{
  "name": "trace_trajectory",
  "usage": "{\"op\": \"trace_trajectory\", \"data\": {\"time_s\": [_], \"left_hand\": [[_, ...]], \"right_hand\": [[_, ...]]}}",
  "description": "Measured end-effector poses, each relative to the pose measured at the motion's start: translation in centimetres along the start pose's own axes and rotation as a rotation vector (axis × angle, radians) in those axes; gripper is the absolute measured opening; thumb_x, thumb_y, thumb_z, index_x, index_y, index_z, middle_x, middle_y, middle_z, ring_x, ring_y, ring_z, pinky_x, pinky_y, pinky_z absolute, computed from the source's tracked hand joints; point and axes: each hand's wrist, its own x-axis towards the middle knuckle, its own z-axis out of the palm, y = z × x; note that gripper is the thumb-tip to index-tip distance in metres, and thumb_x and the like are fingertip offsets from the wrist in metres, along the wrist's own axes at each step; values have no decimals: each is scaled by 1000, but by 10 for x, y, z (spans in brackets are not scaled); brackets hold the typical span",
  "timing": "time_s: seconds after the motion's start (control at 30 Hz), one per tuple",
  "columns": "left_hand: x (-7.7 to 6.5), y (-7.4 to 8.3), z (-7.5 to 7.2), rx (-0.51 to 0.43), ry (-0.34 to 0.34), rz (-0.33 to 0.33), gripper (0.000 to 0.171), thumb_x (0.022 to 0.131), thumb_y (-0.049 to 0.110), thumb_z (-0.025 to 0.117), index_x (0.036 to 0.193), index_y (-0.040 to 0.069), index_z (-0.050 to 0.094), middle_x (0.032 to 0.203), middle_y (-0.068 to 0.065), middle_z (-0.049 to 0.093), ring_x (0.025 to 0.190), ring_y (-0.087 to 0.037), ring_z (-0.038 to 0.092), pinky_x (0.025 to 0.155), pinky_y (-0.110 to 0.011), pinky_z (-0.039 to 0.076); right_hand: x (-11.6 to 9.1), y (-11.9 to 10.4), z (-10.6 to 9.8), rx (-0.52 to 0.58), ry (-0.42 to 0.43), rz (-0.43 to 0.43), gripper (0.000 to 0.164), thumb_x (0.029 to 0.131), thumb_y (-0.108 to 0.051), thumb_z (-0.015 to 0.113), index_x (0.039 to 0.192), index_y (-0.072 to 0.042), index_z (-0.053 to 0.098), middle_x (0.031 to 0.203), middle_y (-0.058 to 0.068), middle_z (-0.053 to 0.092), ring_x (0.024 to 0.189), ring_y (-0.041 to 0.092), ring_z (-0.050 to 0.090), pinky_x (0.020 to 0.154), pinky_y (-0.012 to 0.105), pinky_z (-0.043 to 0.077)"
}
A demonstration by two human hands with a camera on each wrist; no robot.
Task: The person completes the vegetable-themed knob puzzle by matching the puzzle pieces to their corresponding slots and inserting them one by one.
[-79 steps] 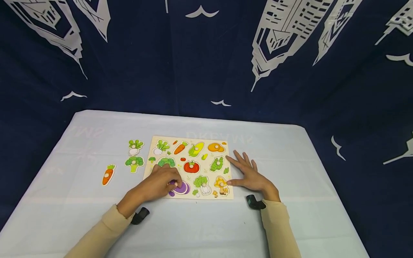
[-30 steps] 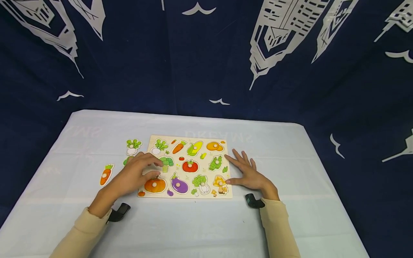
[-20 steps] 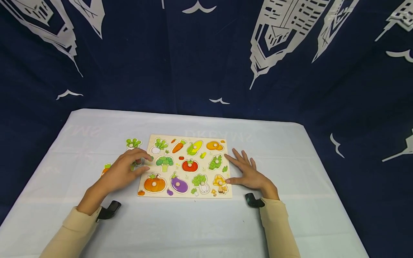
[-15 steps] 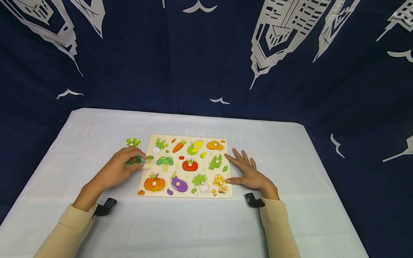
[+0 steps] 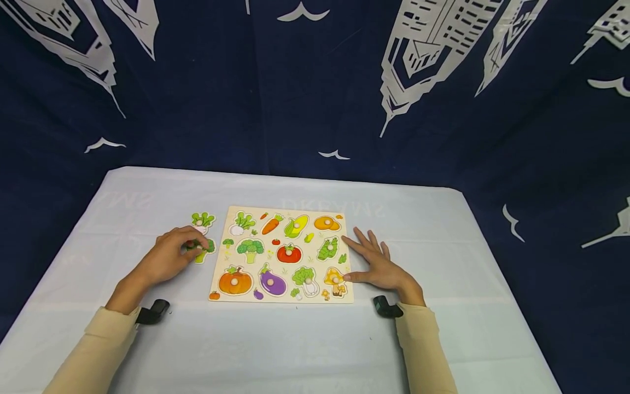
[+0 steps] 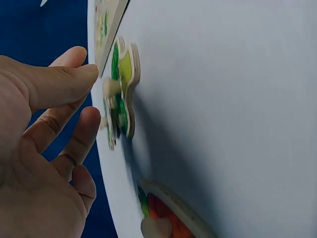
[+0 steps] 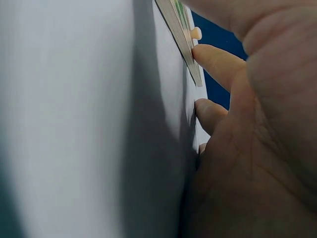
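My left hand (image 5: 169, 256) hovers over the broccoli puzzle piece (image 5: 205, 253) left of the board. In the left wrist view, thumb and index fingertips are right by that piece's wooden knob (image 6: 112, 87), not closed round it. My right hand (image 5: 384, 268) lies spread at the right edge of the wooden vegetable puzzle board (image 5: 266, 261), thumb and index finger touching it. Knobbed pieces sit in the board, among them a pumpkin (image 5: 234, 282), an eggplant (image 5: 273, 283) and a tomato (image 5: 289, 254). The broccoli picture (image 5: 250, 249) on the board shows no knob.
A radish piece (image 5: 203, 220) lies just behind the broccoli piece. The carrot piece (image 6: 171, 218) shows in the left wrist view; in the head view my left hand hides it. A white cloth (image 5: 295, 350) covers the table, and a dark blue printed curtain (image 5: 197, 109) hangs behind.
My left hand has let go of the eggplant piece, which now lies in its place on the board, and has moved left to the broccoli piece. The right hand has stayed put.
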Motion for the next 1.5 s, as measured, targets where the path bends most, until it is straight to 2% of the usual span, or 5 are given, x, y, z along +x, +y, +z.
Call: {"op": "trace_trajectory", "data": {"time_s": [0.33,0.57,0.8,1.37,1.5], "left_hand": [[3,-10,-4,-15,-41,-27,19,86,-6,72,95,11,72,113,-15,68,91,-25,55,87,-48,35],[5,-14,-2,-20,-53,-52,19,86,-5,71,97,11,73,111,-16,68,93,-28,53,91,-58,31],[5,-14,0,-18,-46,-70,18,87,-3,70,100,9,73,111,-18,68,95,-30,53,95,-63,30],[4,-11,1,14,-33,-76,18,88,-4,70,98,11,74,105,-14,69,90,-26,52,84,-49,28],[4,-11,0,12,-36,-76,18,88,-3,70,98,11,74,105,-14,69,91,-27,52,86,-52,29]], "right_hand": [[0,0,0,-9,-1,-5,95,80,-47,81,158,-30,31,171,7,2,155,36,-15,118,65,-12],[0,-1,0,-13,-1,-5,95,80,-46,81,159,-30,30,171,7,2,155,36,-15,118,65,-12],[0,-1,0,-7,3,-2,95,79,-45,82,158,-30,31,171,7,2,155,36,-15,118,65,-12],[-1,-1,0,-2,1,-4,95,79,-46,82,158,-30,31,171,6,2,155,36,-15,118,65,-13],[0,0,-1,-3,1,-3,96,79,-46,82,158,-30,31,171,6,2,155,36,-15,118,65,-13]]}}
